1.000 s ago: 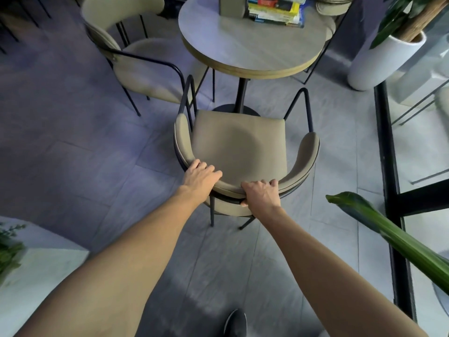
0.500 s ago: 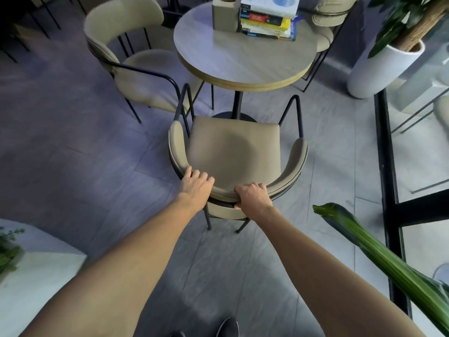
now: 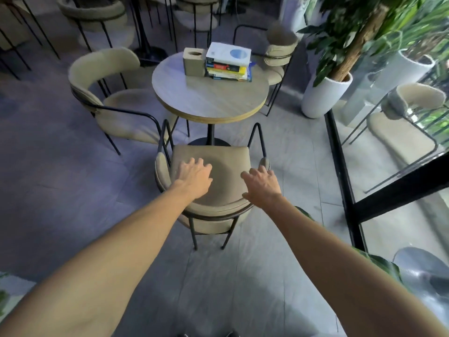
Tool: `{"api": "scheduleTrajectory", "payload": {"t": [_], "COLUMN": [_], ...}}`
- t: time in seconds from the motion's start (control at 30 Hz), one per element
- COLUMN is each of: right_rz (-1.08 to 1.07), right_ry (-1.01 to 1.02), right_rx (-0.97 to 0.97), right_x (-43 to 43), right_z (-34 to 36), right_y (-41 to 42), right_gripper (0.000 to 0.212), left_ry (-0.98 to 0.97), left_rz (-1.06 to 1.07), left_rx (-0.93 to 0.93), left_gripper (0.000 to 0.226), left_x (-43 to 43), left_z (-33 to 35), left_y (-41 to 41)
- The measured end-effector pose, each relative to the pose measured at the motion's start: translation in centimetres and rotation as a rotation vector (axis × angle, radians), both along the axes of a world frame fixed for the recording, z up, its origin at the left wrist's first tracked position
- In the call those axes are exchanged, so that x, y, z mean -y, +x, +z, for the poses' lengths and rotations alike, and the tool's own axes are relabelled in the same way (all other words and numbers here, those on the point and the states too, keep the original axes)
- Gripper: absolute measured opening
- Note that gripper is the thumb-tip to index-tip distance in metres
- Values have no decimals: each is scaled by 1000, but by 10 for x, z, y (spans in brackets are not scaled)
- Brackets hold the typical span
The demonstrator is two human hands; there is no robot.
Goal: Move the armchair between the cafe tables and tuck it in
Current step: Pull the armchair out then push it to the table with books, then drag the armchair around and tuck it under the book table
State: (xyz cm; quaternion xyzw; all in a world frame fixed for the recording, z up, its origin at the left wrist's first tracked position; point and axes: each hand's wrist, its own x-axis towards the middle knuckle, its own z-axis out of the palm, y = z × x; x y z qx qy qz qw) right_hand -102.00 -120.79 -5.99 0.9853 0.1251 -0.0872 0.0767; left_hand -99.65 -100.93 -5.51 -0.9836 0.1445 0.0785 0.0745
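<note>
Both hands had been lifted off the armchair [image 3: 213, 164] backrest since the earlier frame, the left grip [image 3: 194, 175] and right grip [image 3: 262, 182] released, fingers spread, above the seat, which was faced squarely toward the round surface [image 3: 211, 103] just ahead, equally near either hand.

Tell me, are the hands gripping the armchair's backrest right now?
No, the left hand and right hand are both open with fingers spread, seen over the seat of the armchair, not wrapped around its backrest.
</note>
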Motion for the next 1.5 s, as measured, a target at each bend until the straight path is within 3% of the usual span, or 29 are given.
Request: {"api": "scheduleTrajectory", "payload": {"t": [0.33, 0.77, 1.5], "right_rz": [-50, 19, 67], "right_ry": [41, 47, 51], "right_rx": [123, 102, 146], "right_x": [102, 277, 420], "right_z": [83, 113, 142], "right_y": [80, 288, 799], "right_gripper": [45, 49, 37], "left_ry": [-1, -32, -69], "left_rz": [-35, 83, 168], "left_rx": [20, 45, 109], "left_gripper": [37, 39, 34], "left_x": [97, 298, 441], "left_z": [71, 120, 140], "left_y": [84, 268, 770]}}
